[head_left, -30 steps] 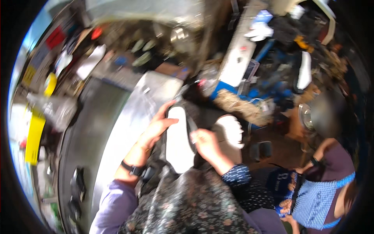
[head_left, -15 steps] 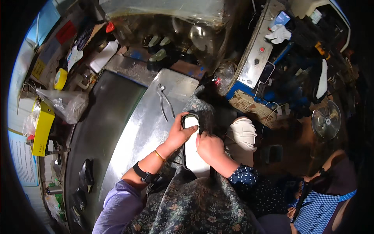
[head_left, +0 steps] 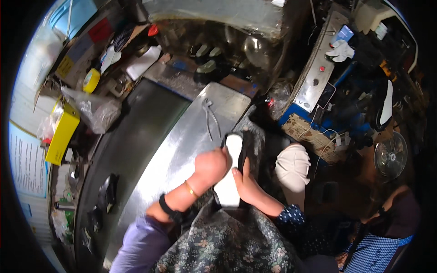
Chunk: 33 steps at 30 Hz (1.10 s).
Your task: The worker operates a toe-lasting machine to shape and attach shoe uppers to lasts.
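A dark shoe (head_left: 234, 150) lies lengthwise over my lap, its long white sole-shaped face turned up. My left hand (head_left: 211, 166) is closed at the shoe's left edge, knuckles up; it is a little blurred and its fingertips are hidden. From the right, my right hand (head_left: 249, 185) grips the shoe, thumb on the white face and fingers along the dark side. Beyond my hands, metal pincers (head_left: 210, 119) with long handles rest on a shiny metal tabletop (head_left: 175, 150). A dark floral apron (head_left: 218, 241) covers my lap.
Left of the tabletop runs a dark belt (head_left: 136, 123) with several black shoes (head_left: 108, 193). More shoes (head_left: 207, 68) stand at the far end. A yellow box (head_left: 63, 132) and a tape roll (head_left: 91, 80) are at left. At right are a fan (head_left: 390, 156) and another person's arm (head_left: 391, 204).
My left hand has gone from thumb on the white face to a closed grip at the left edge. My right hand has shifted lower along the right side. The whole view has shifted slightly.
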Each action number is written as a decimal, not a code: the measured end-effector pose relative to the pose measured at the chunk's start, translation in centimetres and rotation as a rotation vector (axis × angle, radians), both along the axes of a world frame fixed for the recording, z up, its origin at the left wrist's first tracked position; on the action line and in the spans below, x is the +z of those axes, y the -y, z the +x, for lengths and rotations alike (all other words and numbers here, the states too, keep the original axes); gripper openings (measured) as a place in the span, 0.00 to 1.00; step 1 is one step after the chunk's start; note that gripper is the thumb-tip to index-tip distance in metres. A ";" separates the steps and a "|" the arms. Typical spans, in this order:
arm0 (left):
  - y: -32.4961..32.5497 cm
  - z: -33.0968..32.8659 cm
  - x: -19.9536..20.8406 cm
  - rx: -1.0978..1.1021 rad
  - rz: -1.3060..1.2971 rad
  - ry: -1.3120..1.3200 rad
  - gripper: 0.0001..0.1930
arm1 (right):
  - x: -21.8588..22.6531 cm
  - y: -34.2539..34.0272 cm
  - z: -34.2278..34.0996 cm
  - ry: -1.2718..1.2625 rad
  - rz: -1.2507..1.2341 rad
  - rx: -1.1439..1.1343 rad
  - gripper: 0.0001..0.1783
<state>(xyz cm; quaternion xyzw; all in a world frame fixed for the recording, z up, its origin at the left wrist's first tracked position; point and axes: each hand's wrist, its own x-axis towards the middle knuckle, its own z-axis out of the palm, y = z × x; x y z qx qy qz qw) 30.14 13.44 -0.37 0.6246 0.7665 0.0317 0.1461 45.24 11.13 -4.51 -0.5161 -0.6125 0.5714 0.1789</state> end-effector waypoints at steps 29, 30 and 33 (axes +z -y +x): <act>10.0 -10.5 -0.4 0.332 0.076 1.177 0.39 | 4.0 -9.6 11.9 -0.191 0.089 0.088 0.26; 9.9 -10.3 2.1 0.225 -0.081 0.674 0.43 | 5.9 -11.4 15.9 -0.084 0.325 -0.003 0.21; 11.8 -12.6 -0.9 -0.298 -0.081 -0.132 0.51 | 13.1 -16.5 27.0 0.189 0.755 -0.390 0.14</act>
